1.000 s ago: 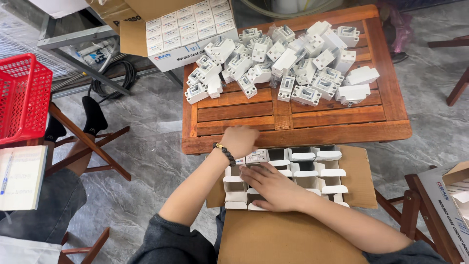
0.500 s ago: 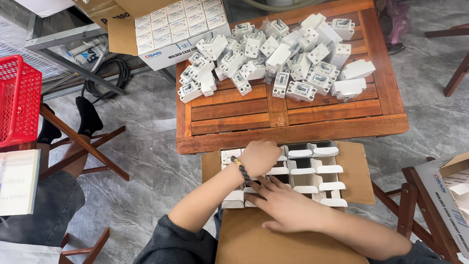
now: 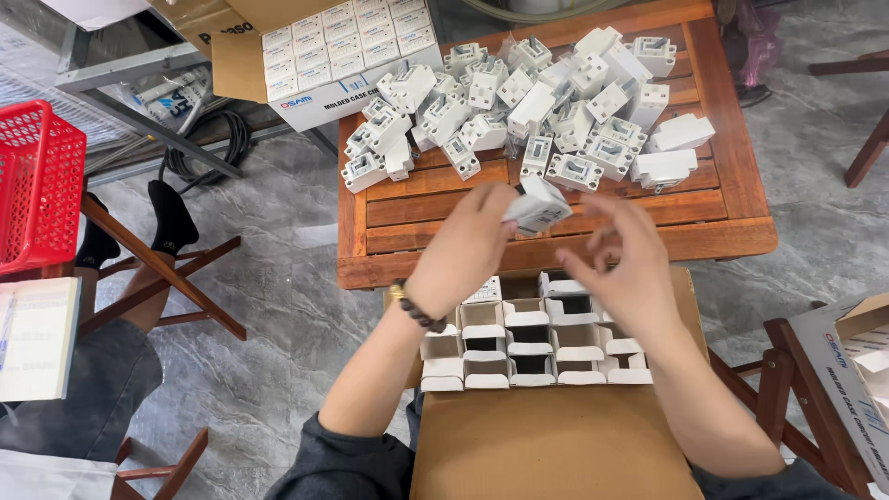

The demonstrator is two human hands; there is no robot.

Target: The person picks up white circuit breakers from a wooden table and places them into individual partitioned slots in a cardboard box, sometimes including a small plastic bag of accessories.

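My left hand [image 3: 468, 248], with a beaded bracelet on its wrist, holds a small white boxed part [image 3: 537, 206] up over the front edge of the wooden table [image 3: 556, 231]. Beside that part, my right hand [image 3: 625, 264] hovers with its fingers spread and nothing in it. Below both hands lies a brown carton [image 3: 556, 444] with rows of small open white boxes [image 3: 532, 343]. A heap of white plastic breaker parts [image 3: 537, 102] covers the far half of the table.
An open carton [image 3: 333, 56] of packed white boxes sits at the table's far left. A red basket [image 3: 37, 185] stands at the left, by another person's leg [image 3: 139, 287] and folding wooden chair. Another carton [image 3: 852, 370] rests on a stool at the right.
Both hands have lifted off the rows of white boxes in the carton. My left hand now holds a white boxed part above the table edge, and my right hand has opened beside it.
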